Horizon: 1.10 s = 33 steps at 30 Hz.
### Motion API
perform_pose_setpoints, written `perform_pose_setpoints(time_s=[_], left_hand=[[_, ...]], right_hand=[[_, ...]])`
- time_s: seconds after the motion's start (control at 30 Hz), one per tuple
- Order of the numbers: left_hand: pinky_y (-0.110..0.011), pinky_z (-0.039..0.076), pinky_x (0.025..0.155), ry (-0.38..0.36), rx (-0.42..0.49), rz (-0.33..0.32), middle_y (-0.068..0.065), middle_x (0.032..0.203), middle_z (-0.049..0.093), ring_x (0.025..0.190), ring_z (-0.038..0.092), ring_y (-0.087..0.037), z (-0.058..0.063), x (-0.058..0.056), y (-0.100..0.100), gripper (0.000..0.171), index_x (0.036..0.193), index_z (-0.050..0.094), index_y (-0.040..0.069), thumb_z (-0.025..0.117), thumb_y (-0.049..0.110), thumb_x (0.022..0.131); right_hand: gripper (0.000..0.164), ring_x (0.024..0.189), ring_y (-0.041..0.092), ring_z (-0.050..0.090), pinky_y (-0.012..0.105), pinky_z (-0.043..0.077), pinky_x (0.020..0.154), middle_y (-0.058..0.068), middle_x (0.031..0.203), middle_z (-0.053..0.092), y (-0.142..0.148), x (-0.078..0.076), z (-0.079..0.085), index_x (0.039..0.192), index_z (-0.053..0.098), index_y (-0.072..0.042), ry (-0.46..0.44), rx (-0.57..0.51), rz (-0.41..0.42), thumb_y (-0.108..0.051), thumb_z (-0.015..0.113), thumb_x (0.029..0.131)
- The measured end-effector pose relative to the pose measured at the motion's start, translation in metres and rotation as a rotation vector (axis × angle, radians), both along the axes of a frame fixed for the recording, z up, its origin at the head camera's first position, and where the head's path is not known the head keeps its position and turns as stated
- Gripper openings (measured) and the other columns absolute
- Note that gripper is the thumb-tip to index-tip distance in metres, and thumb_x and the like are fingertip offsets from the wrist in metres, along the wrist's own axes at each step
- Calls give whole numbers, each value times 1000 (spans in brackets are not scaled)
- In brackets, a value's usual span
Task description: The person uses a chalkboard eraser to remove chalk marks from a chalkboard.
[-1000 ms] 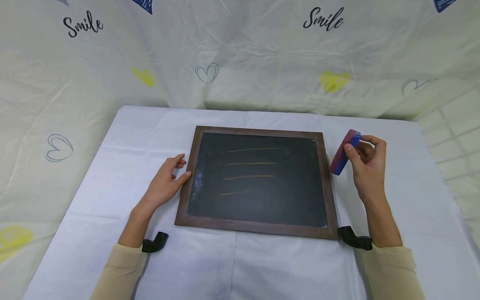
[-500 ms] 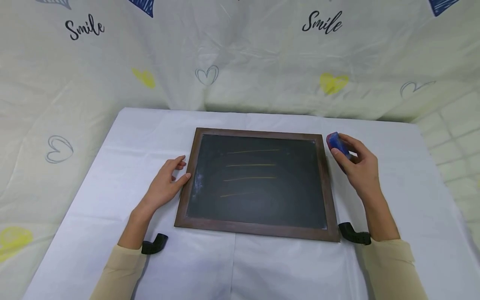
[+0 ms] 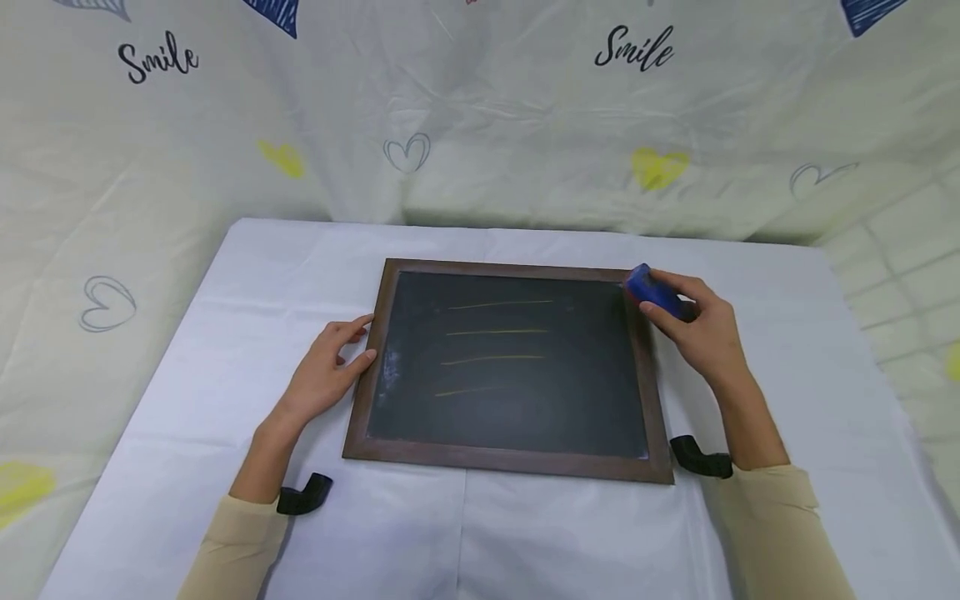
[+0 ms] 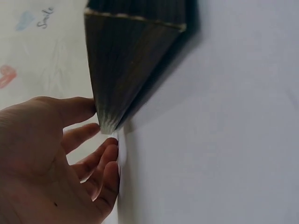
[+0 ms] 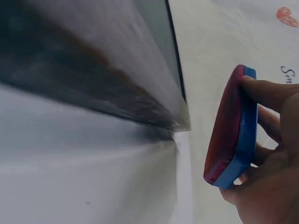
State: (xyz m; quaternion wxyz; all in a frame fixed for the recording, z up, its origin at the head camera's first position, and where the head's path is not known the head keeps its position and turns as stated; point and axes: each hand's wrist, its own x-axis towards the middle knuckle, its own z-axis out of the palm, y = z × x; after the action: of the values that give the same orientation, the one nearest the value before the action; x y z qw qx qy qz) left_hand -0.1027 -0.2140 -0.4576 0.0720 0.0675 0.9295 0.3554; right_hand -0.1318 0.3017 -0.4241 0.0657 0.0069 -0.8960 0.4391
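A dark chalkboard point(image 3: 517, 417) in a brown wooden frame point(image 3: 502, 463) lies on the white-covered table. Several short yellow lines point(image 3: 498, 332) run across its left and middle part. My left hand point(image 3: 318, 379) rests at the left side of the frame, thumb and fingertips against its edge; in the left wrist view the thumb touches the frame's side point(image 4: 126, 60). My right hand point(image 3: 705, 329) grips a blue chalkboard eraser point(image 3: 654, 292) over the board's upper right corner. Its reddish felt face point(image 5: 226, 123) shows in the right wrist view. Whether the felt touches the board cannot be told.
White cloth point(image 3: 225, 367) covers the table around the board. A pale curtain point(image 3: 510, 108) with hearts and lettering hangs behind the far edge. Black curved pieces point(image 3: 306, 493) stick out at both wrists.
My right hand has carried the eraser leftward from beside the board to over its upper right corner, turning the felt side downward. My left hand has stayed at the left frame edge.
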Motion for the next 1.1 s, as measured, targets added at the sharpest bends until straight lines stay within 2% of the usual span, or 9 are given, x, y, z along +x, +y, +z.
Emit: perform_pose_setpoints(time_s=[0.1,0.17,0.33,0.4,0.57,0.63,0.77,0.87,1.1], left_hand=[[-53,49,98,6,-3,-14,-19,145,52,135,52,-36,0,-1,-2,59,161,42,15,62,22,106],[-54,49,98,13,-4,-27,-19,145,52,134,52,-36,1,-2,-2,59,161,42,15,63,21,105],[-55,50,99,16,-10,-59,-20,147,50,131,51,-36,2,-3,-3,60,159,44,13,66,19,104],[-56,50,100,11,-10,-75,-19,150,48,132,51,-36,4,-3,-4,62,159,44,12,67,19,103],[-60,50,102,5,-3,-140,-16,164,37,145,45,-38,7,-6,-8,68,161,40,10,70,17,101],[-58,51,101,4,-3,-169,-14,169,33,150,41,-38,8,-8,-10,70,161,39,10,71,18,100],[-50,51,98,-2,-10,-209,-9,173,28,154,35,-35,8,-10,-13,71,162,39,11,72,19,100],[-46,50,96,-9,-13,-217,-7,174,27,155,35,-33,7,-11,-14,71,162,39,12,72,20,100],[-46,49,97,-24,0,-209,-6,174,28,154,35,-34,8,-10,-14,70,162,40,13,72,25,100]], right_hand=[[51,118,25,58,3,44,75,13,147,59,-3,-2,5,147,62,-24,-17,29,9,-30,75,97],[51,116,28,59,4,46,74,13,146,60,-5,-4,8,145,63,-23,-24,33,17,-30,77,96],[53,99,4,62,11,53,67,12,145,61,-8,-8,13,144,64,-23,-62,23,25,-34,78,95],[54,99,4,63,11,54,66,13,146,60,-10,-11,14,145,63,-22,-65,18,37,-34,78,95],[54,111,34,64,6,50,68,15,148,58,-18,-17,18,145,62,-20,-54,34,87,-33,78,95],[52,118,38,62,6,48,75,11,149,59,-21,-20,19,143,64,-22,-54,59,114,-33,78,95],[48,131,34,56,31,52,100,4,148,60,-27,-26,20,139,67,-25,-72,91,174,-33,80,94],[46,136,36,53,56,48,108,4,148,60,-30,-29,19,137,69,-24,-93,80,209,-30,81,93],[47,143,37,50,64,44,111,6,150,60,-34,-36,13,136,70,-22,-81,92,251,-26,83,91]])
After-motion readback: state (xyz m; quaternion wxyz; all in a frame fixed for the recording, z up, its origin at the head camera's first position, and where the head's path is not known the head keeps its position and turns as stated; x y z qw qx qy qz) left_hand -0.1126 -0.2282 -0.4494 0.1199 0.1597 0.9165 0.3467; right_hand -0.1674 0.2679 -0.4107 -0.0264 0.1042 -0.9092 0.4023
